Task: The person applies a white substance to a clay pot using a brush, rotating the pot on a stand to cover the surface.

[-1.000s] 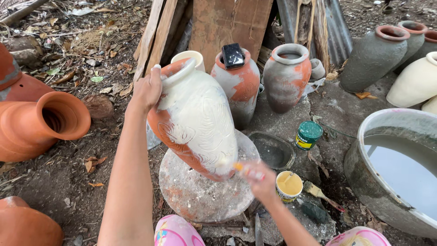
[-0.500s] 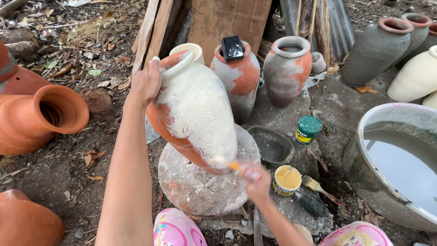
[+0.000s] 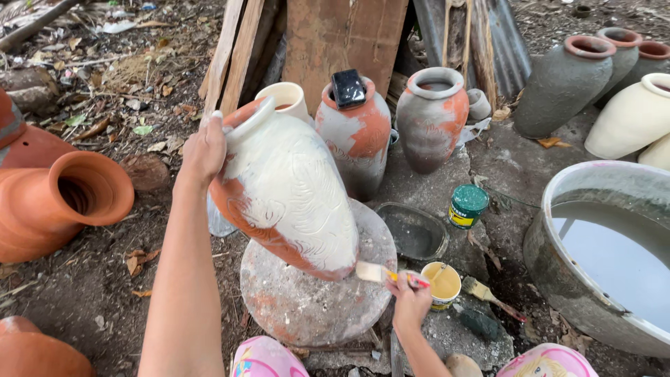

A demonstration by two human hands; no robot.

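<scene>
A large clay pot (image 3: pixel 289 192), mostly coated white with bare orange clay low on its side, is tilted on a round stone slab (image 3: pixel 314 300) set on the ground. Its rim is gripped by the left hand (image 3: pixel 204 150), fingers closed over the lip. A paintbrush (image 3: pixel 387 274) is held in the closed right hand (image 3: pixel 410 301), its bristles touching the pot's lower edge. A small cup of yellowish paint (image 3: pixel 443 285) stands just beside that hand, near a green-lidded tin (image 3: pixel 467 206).
</scene>
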